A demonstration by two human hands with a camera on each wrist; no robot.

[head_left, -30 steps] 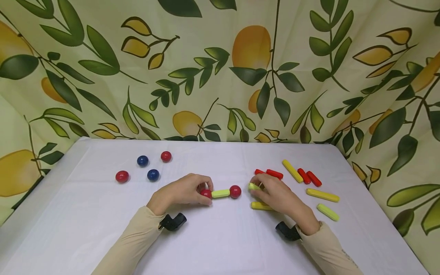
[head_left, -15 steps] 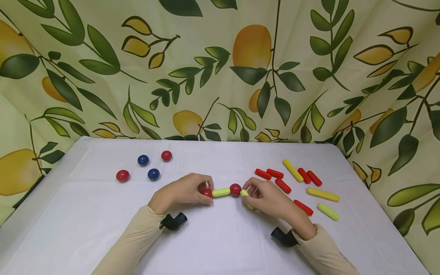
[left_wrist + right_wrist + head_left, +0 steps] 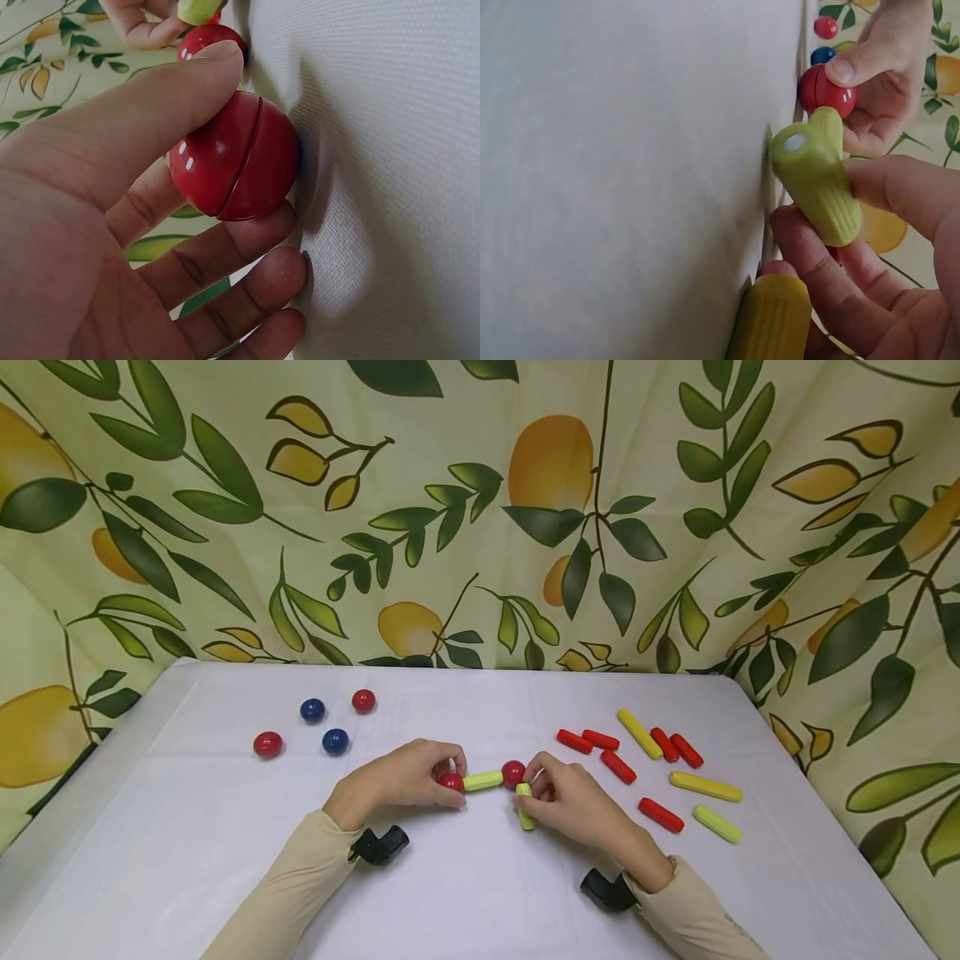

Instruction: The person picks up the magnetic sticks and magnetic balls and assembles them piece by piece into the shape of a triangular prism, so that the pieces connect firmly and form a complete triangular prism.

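My left hand [image 3: 408, 774] grips a red ball [image 3: 244, 157] between thumb and fingers, low at the tabletop. A light green ribbed stick [image 3: 483, 780] runs from that ball to a second red ball [image 3: 513, 774]. My right hand [image 3: 573, 797] pinches another light green stick [image 3: 821, 184], which has a silvery disc on its end. This stick points towards the person, its far end right at the second ball. In the right wrist view a yellow stick [image 3: 772, 322] shows beside the lower fingers; the hand hides it in the head view.
Two blue balls [image 3: 335, 742] and two red balls [image 3: 267, 744] lie at the back left of the white-covered table [image 3: 225, 843]. To the right are several red sticks [image 3: 618, 766], two yellow sticks [image 3: 705, 786] and a light green stick [image 3: 717, 823]. A patterned curtain [image 3: 480, 543] hangs behind.
My right hand has moved left with the light green stick, up to the second red ball, and the stick has turned towards the person. The left hand stays in place.
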